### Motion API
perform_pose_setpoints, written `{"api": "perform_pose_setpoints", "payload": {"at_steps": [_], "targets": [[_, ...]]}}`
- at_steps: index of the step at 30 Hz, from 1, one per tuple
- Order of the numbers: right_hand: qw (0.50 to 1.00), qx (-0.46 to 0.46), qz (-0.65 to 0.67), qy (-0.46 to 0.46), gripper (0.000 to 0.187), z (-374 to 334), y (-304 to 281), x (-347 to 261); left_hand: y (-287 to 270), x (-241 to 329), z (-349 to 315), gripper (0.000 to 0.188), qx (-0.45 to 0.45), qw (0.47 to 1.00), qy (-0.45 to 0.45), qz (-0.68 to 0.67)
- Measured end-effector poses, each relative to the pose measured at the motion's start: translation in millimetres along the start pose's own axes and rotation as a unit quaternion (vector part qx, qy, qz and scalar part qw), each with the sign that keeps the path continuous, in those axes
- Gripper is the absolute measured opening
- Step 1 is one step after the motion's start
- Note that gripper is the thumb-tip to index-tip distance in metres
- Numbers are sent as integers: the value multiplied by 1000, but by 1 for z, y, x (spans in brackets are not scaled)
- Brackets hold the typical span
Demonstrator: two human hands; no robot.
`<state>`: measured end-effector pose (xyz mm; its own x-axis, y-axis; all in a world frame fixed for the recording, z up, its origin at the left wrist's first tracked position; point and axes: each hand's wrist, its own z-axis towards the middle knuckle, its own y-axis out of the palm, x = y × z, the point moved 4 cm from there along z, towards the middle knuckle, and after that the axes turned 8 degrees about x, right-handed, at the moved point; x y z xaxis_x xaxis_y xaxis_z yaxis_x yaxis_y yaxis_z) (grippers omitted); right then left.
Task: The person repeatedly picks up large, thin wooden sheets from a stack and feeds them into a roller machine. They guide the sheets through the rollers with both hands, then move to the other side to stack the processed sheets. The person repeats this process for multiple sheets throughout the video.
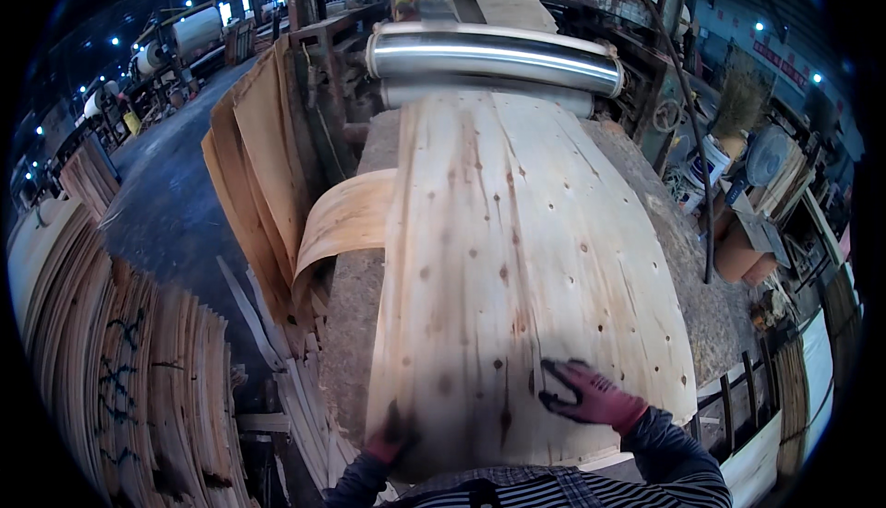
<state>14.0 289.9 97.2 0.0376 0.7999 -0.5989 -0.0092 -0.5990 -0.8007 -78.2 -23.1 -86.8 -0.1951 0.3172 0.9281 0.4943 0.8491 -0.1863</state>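
Note:
A wide pale wood veneer sheet (526, 259), dotted with knots and dark streaks, lies on the worktable and reaches up to a shiny metal roller (498, 58). My right hand (586, 395), in a pink glove with dark fingers, rests on or just over the sheet's near part, its thumb and fingers apart. At the sheet's near left edge is my left hand (394, 436), gloved the same way; its fingers are smeared and dim, so I cannot tell whether they grip the edge. A curled strip of veneer (346, 213) sticks out from under the sheet's left side.
Brown veneer sheets (254, 167) lean upright left of the table. Stacked veneer (138, 370) fills the lower left, with loose strips (300, 416) beside it. To the right stand a dark pole (697, 139), a fan (766, 157) and a cardboard box (743, 248). A person (406, 2) is behind the roller.

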Motion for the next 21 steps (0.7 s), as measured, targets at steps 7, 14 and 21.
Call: {"api": "perform_pose_setpoints", "payload": {"at_steps": [7,14,21], "targets": [[981,113,-104,-116,62,59,-16,-34,0,-1,2,87,4,998,60,24],[980,74,-116,-141,61,68,24,-23,1,-29,8,88,-3,998,56,12],[982,85,-115,-126,61,60,25,-13,-1,-11,5,90,-22,999,44,7]]}}
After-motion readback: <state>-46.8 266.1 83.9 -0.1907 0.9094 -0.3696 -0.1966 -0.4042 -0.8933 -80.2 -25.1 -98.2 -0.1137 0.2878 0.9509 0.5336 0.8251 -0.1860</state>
